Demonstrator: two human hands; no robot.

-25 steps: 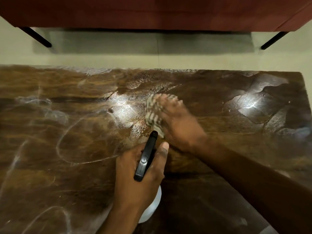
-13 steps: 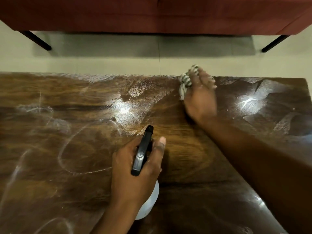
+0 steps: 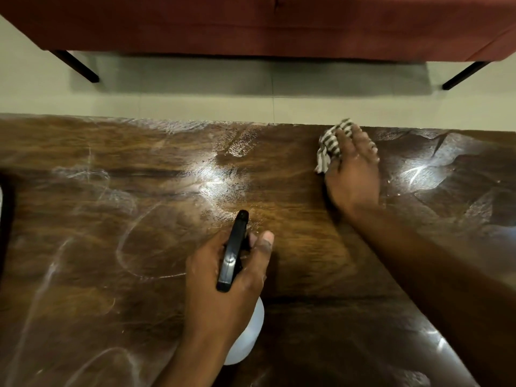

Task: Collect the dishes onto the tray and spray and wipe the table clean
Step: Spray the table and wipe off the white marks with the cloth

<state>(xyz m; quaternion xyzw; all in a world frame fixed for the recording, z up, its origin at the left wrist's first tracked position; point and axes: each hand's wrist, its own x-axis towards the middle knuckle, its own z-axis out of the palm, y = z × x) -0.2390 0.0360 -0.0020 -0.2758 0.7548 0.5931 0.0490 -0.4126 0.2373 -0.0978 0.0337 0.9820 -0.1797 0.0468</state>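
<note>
Striped grey cloth (image 3: 331, 145) slid to brown wooden bench's (image 3: 111, 275) far edge
Soft, limp; right hand (image 3: 353, 177) fingers flat on top, left hand (image 3: 220, 289) wraps white spray bottle (image 3: 247, 339).

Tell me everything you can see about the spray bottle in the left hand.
The spray bottle has a glossy black plastic trigger head and a white body, mostly hidden below the left hand. That hand grips its neck, thumb alongside the head. The nozzle points away from the person, over the streaked wooden table.
</note>
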